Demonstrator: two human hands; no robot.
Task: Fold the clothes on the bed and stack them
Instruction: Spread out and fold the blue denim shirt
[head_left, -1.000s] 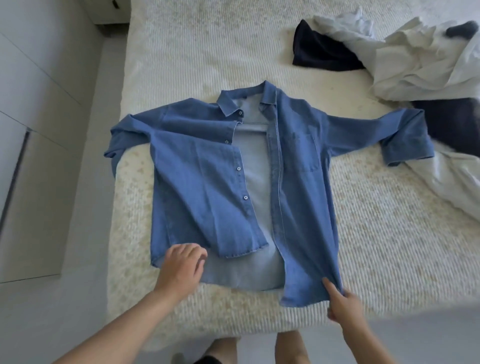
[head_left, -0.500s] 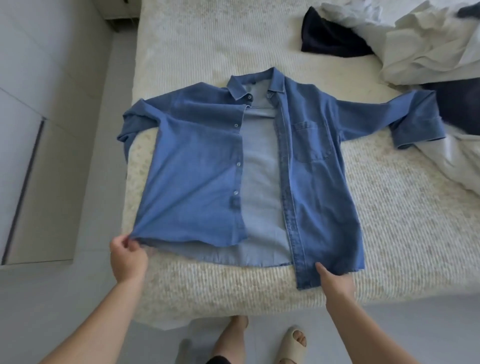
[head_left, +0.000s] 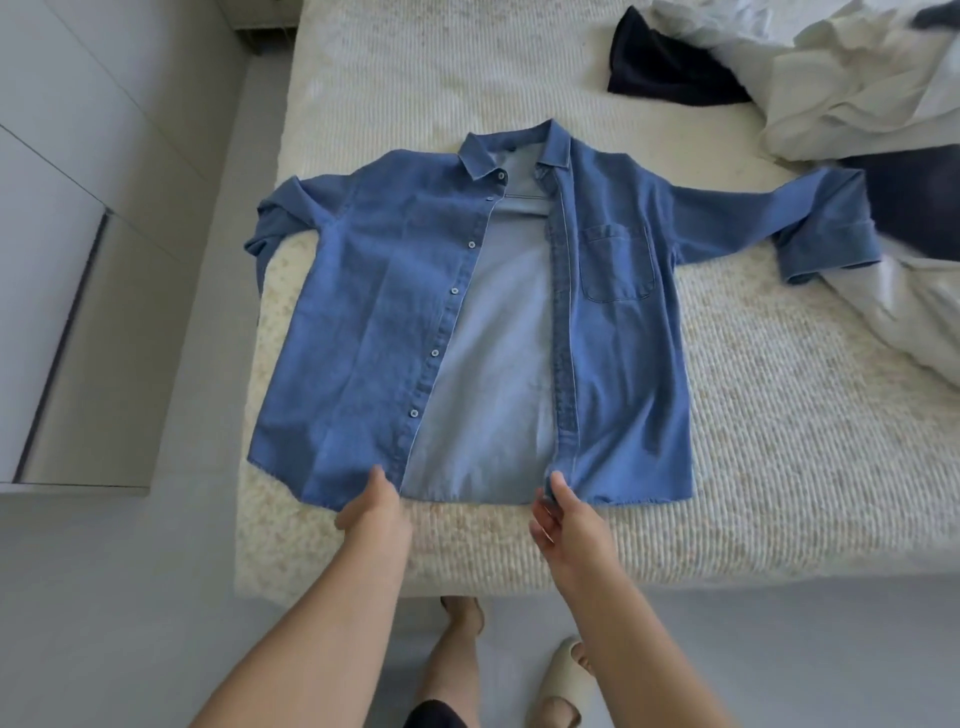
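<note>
— head view: blue denim shirt (head_left: 363, 312) lies face up and unbuttoned on the bed (head_left: 779, 415), hem at the near edge, collar pointing away. what could go wrong from here?

— the left sleeve (head_left: 275, 223) droops over the bed's side. if the person drags the panels shut, that hanging weight could tug the shoulder crooked and the fold would come out lopsided.

— and the hands?

— left hand (head_left: 371, 506) holds the bottom corner of the button panel; its fingers are under the cloth, so how they lie cannot be told, only the thumb on top. right hand (head_left: 563, 512) pinches the bottom of the buttonhole strip between thumb and fingers (head_left: 543, 514). a thin pinch on a hem could slip, or bunch the cloth.

— what about the other sleeve?

— the right sleeve (head_left: 779, 228) is stretched out flat, its rolled cuff touching the pile of clothes (head_left: 857, 104) at the far corner. pulling the shirt could drag something from that pile along.

— materials?

— the shirt looks like soft, medium-weight denim, paler on the inside, with small round buttons, a square chest pocket (head_left: 618, 262) and a raw-looking hem. the bedcover is cream, ribbed and nubbly, probably grippy enough to catch the cloth. the pile is crumpled white fabric with dark navy pieces, limp and shapeless.

— how far along?

— early, by the look of it: nothing is folded or stacked.
</note>
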